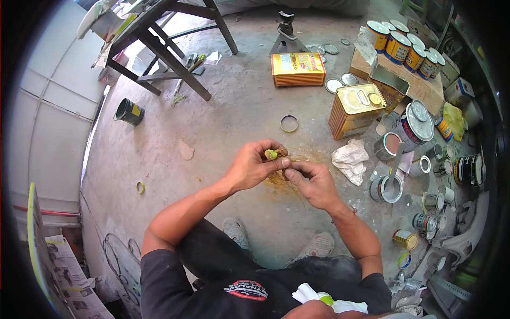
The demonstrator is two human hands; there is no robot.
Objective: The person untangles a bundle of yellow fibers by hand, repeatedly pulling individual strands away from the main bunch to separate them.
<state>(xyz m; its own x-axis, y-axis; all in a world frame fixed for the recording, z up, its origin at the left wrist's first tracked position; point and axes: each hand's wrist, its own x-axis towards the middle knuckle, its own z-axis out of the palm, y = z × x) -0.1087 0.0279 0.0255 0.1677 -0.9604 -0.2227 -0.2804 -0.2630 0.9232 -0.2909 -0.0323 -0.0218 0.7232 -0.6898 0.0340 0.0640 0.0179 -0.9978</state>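
In front of my body both hands meet over a tangle of thin brown strands (293, 154) with a yellow-green knobby end (271, 154); its exact kind I cannot make out. My left hand (252, 166) is closed around it, the green end showing above the fingers. My right hand (313, 185) pinches at the strands with thumb and forefinger, its thumb close to the left thumb. Loose strands hang below the fingers, over a yellow-brown stain (279, 186) on the floor.
Ahead lie a thinner can (298, 70) and a ring-shaped lid (289, 124). To the right stand a square metal can (355, 112), a crumpled white cloth (350, 160) and several paint cans (387, 190). A dark wooden stand (154, 48) and tipped dark can (129, 112) are left.
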